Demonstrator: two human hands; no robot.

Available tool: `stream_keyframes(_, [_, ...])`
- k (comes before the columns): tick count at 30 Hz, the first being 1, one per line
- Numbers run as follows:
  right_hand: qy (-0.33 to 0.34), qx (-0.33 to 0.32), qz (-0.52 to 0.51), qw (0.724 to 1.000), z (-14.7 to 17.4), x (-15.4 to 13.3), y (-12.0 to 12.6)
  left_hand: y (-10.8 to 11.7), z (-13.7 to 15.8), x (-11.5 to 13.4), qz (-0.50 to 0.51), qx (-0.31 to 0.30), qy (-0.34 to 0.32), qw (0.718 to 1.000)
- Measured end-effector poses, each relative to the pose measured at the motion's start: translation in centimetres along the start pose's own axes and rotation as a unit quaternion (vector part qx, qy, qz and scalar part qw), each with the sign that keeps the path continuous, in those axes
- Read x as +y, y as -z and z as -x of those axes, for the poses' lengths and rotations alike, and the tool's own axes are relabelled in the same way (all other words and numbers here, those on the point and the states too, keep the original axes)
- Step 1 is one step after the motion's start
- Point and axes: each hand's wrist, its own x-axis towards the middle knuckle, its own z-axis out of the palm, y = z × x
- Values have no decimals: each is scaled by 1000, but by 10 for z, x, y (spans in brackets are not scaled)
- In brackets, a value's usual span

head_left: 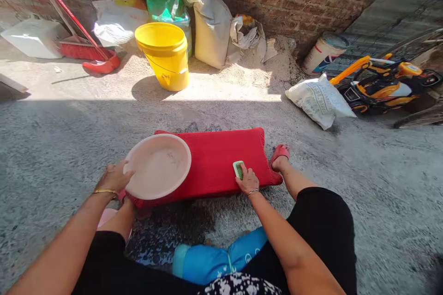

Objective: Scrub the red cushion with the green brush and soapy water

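Note:
A shallow pale pink basin rests on the left part of a low bench-like block covered in red cloth. My left hand grips the basin's left rim, thumb on the inside and fingers around the edge. On the right part of the red cloth lies a small light-green scrubbing brush, its darker green bristle area partly showing. My right hand is closed on its near right side, fingers bent over it.
Wet concrete lies below the block. Behind stand a yellow bucket, white sacks, a red dustpan and a broom by the brick wall. At right are a white bag and an orange-black toy vehicle.

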Motion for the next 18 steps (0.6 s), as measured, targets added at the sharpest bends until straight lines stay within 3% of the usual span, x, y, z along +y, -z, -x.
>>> stream_keyframes(2, [14,-18,4,1000,3,-7,-4,5,27,22,-6,-7,-44,999])
stream_keyframes(6, [-14,-15,-27,999,0,5,-4,-4,94,72,9,2,-142,990])
stream_keyframes(10, [-40,-17,-39,998,-4,9,-3,-12,140,115,-51,-61,-226,971])
stream_keyframes(14, [-40,-17,-22,999,-5,-1,-3,-18,142,138,-87,-102,-254,958])
stream_keyframes(18, [-40,-6,-25,999,-6,-2,-3,-33,120,145,-171,-133,-224,950])
